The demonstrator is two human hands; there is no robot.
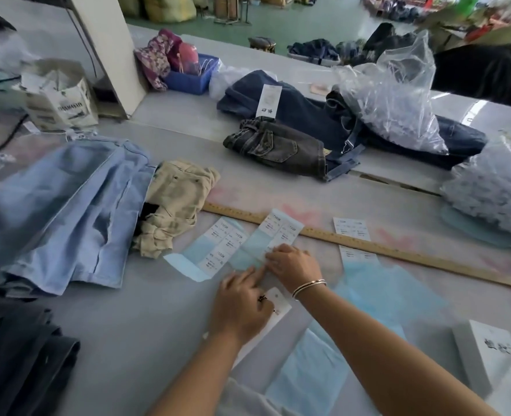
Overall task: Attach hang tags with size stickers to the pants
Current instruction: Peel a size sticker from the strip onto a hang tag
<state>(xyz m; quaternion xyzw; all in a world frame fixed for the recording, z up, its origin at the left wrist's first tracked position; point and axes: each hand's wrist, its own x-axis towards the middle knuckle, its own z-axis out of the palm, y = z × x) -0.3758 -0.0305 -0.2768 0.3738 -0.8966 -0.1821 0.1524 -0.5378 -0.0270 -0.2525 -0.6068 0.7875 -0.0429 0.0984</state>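
I read stage as early. Left hand (242, 307) presses tag (273, 307) flat on worktop (146, 322), fingers straight. Right hand (293, 265), fingers curled, picks at sticker sheet (266, 238). One tagged jeans (302, 112) behind; blue pants (62, 205), others untagged.

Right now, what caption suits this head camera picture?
Two hands work at a sticker sheet over a hang tag, pants alongside.
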